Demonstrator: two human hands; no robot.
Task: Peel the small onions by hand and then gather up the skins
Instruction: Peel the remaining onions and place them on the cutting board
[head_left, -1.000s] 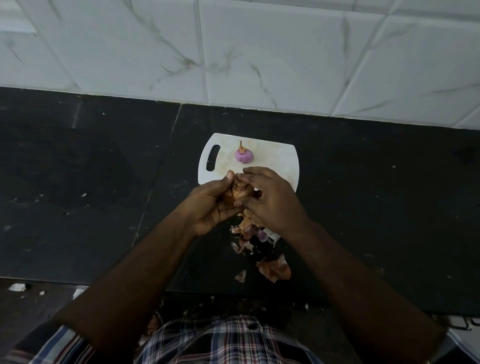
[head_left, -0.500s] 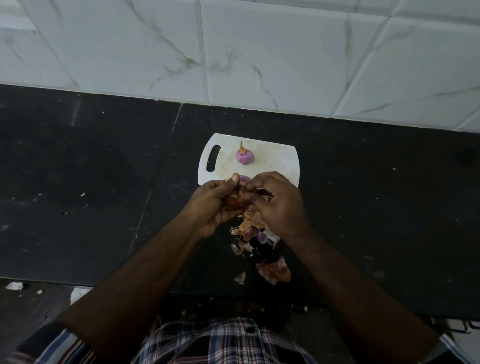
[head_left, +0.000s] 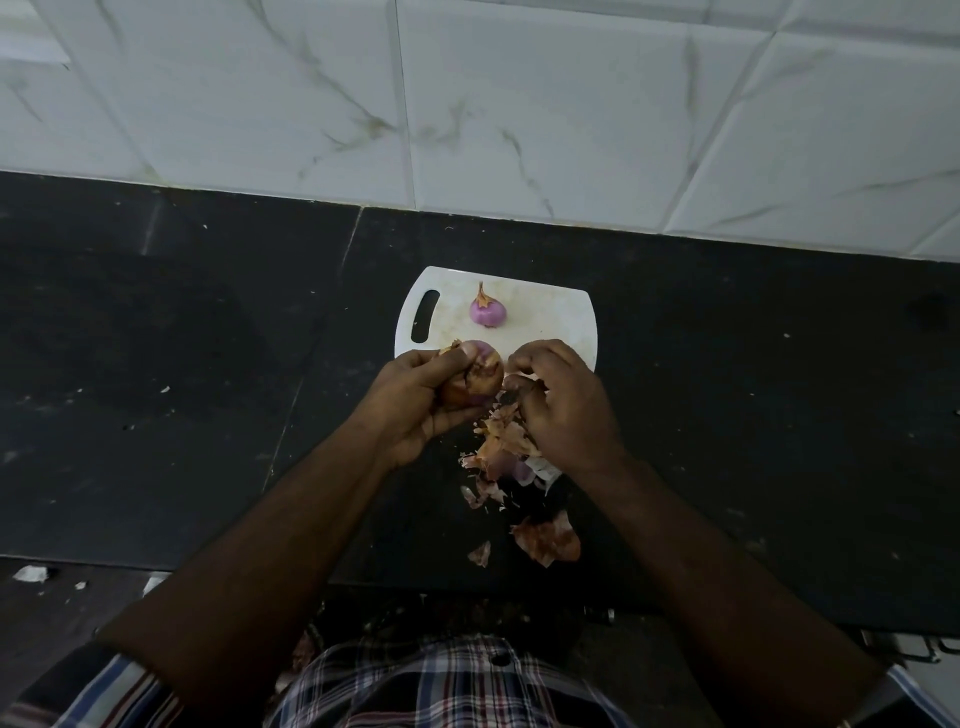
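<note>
We hold a small onion (head_left: 475, 379) in our left hand (head_left: 415, 402), fingers curled round it and the thumb pressed over its top; brown skin clings to its lower part while purple flesh shows at the crown; it sits just above the near edge of the white cutting board (head_left: 550, 312). Our right hand (head_left: 563, 400) is just beside it, fingers bent inward and pinching a scrap of dark skin (head_left: 522, 388) at the tips; that scrap looks to be apart from the onion, though only narrowly. On the board, further from us, a peeled onion (head_left: 487, 310) lies on its own, purple and bare with a dry tuft at its tip; it is touching neither hand. Beneath our hands a heap of skins (head_left: 501, 449) spreads over the black counter (head_left: 182, 364); a larger brown piece (head_left: 548, 540) lies nearer to us, with a small flake (head_left: 480, 553) just to its left. Behind the counter runs a white marbled tile wall (head_left: 519, 104); at the bottom edge we see our checked shirt (head_left: 447, 686).
</note>
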